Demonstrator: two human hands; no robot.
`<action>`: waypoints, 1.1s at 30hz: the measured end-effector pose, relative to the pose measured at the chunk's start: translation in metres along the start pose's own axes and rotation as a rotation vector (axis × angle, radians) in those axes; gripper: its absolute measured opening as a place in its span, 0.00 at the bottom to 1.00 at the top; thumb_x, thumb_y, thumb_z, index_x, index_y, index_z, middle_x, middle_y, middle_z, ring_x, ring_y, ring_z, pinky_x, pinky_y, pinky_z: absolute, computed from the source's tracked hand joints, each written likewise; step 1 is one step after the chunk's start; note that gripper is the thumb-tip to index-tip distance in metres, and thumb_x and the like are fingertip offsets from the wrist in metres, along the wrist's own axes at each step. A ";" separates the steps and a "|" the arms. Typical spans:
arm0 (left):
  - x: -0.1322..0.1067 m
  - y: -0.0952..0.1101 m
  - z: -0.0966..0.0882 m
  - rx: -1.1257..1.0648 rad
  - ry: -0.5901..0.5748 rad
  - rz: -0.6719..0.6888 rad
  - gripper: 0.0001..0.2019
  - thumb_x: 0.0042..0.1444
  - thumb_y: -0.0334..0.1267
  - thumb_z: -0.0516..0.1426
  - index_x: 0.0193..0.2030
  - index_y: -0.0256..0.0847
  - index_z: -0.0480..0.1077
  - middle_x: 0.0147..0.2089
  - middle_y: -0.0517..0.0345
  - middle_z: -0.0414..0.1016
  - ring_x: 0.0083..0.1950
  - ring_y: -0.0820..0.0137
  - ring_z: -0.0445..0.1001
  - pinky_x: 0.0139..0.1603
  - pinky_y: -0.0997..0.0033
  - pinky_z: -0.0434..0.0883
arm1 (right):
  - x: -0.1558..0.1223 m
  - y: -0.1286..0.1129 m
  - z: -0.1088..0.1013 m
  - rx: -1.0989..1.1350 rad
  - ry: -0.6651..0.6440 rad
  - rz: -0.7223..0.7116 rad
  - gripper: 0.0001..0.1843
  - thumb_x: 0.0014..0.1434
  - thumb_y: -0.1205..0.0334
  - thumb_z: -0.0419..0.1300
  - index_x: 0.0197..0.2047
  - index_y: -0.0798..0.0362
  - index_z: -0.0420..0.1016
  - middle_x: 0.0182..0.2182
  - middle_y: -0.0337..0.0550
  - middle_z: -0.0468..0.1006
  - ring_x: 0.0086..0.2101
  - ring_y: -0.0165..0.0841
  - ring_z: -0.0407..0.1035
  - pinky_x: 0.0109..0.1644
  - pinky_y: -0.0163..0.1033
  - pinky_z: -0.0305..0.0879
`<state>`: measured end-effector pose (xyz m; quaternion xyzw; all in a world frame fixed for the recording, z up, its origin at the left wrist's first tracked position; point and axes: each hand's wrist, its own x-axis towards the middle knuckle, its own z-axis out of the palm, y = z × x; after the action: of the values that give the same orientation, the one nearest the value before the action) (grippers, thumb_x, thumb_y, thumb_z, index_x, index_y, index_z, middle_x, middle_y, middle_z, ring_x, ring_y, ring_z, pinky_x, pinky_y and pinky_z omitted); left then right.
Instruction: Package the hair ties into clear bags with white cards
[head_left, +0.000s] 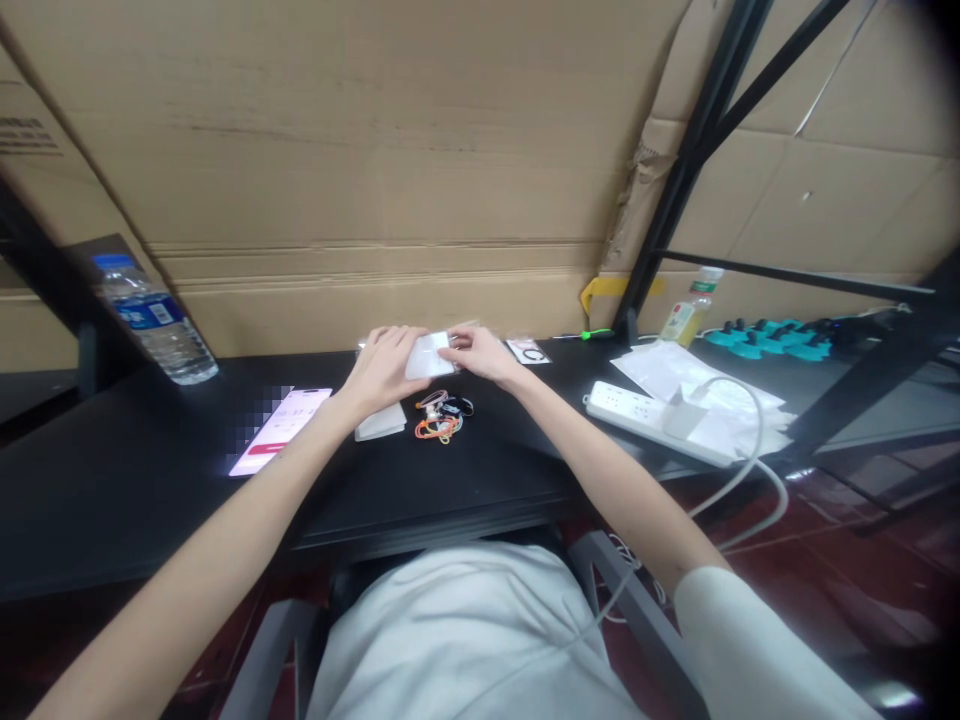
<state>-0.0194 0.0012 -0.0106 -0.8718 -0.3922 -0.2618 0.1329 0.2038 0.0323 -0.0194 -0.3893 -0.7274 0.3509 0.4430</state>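
Observation:
Both my hands meet over the far middle of the black table (150, 480). My left hand (382, 368) and my right hand (480, 352) are closed on a small white packet (427, 356), held between them just above the tabletop. Below the hands lies a bunch of coloured elastic bands (441, 415), orange, pink and dark. A flat white packet (381, 422) lies beside my left wrist. A little clear bag with a black ring (529, 351) rests to the right of my right hand.
A lit phone (281, 428) lies at left, and a water bottle (154, 320) stands at far left. A white power strip (652, 420) with a plugged charger and cable lies on white sheets at right. Cardboard boxes (360, 180) wall the back; a black metal frame (697, 150) rises at right.

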 end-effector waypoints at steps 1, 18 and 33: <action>0.000 0.001 0.000 -0.002 0.000 0.004 0.30 0.61 0.49 0.62 0.67 0.41 0.65 0.65 0.42 0.76 0.65 0.48 0.72 0.70 0.47 0.60 | 0.001 0.002 0.001 -0.007 0.010 -0.017 0.16 0.60 0.62 0.71 0.50 0.58 0.79 0.43 0.51 0.84 0.40 0.35 0.77 0.43 0.39 0.75; -0.001 0.005 -0.002 0.022 0.044 0.080 0.28 0.61 0.48 0.64 0.65 0.42 0.69 0.61 0.41 0.70 0.62 0.47 0.69 0.62 0.46 0.67 | -0.004 0.001 0.013 -0.208 -0.015 -0.027 0.17 0.57 0.49 0.71 0.35 0.55 0.80 0.25 0.35 0.72 0.29 0.30 0.65 0.37 0.37 0.61; -0.003 -0.004 -0.006 0.058 0.178 -0.135 0.27 0.61 0.46 0.65 0.65 0.42 0.69 0.60 0.41 0.70 0.62 0.45 0.68 0.61 0.44 0.68 | -0.009 -0.014 -0.029 -0.485 -0.373 0.198 0.15 0.68 0.50 0.67 0.45 0.54 0.76 0.36 0.46 0.82 0.30 0.31 0.74 0.30 0.33 0.70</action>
<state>-0.0261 -0.0005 -0.0069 -0.8124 -0.4441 -0.3351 0.1747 0.2295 0.0226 -0.0008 -0.4815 -0.8169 0.2740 0.1602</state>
